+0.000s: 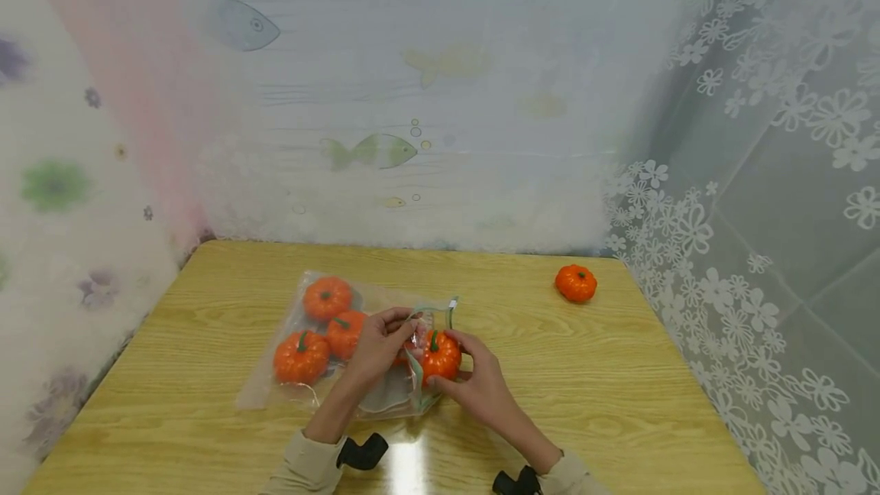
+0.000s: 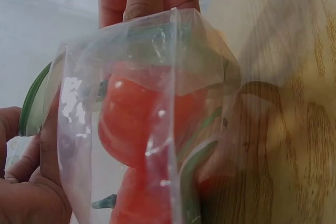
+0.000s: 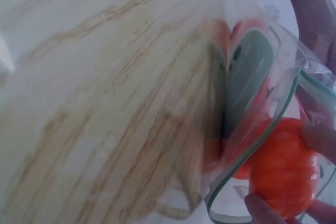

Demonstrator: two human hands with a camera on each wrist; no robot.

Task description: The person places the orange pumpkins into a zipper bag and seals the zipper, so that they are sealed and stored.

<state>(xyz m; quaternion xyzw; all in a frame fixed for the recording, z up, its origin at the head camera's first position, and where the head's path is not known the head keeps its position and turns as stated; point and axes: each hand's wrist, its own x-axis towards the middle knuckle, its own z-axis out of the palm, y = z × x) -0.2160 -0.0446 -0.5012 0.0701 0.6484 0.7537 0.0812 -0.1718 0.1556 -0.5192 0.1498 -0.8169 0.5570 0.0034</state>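
A clear zip bag (image 1: 257, 396) with a green-edged mouth lies on the table, holding several small orange toy pumpkins (image 1: 302, 357). My left hand (image 1: 374, 346) pinches the far side of the mouth, and the bag stands open there. At that mouth my right hand (image 1: 484, 384) grips another orange pumpkin (image 1: 442, 357) between thumb and fingers, its green stem upward. In the right wrist view this pumpkin (image 3: 283, 166) sits between the green edges of the mouth. The left wrist view shows pumpkins (image 2: 128, 119) through the clear plastic.
One more orange pumpkin (image 1: 576, 283) stands at the back right of the wooden table (image 1: 584, 373). Curtains printed with fish (image 1: 371, 151) and flowers (image 1: 687, 228) hang behind and beside the table. Dark wrist bands (image 1: 364, 451) sit near both sleeves.
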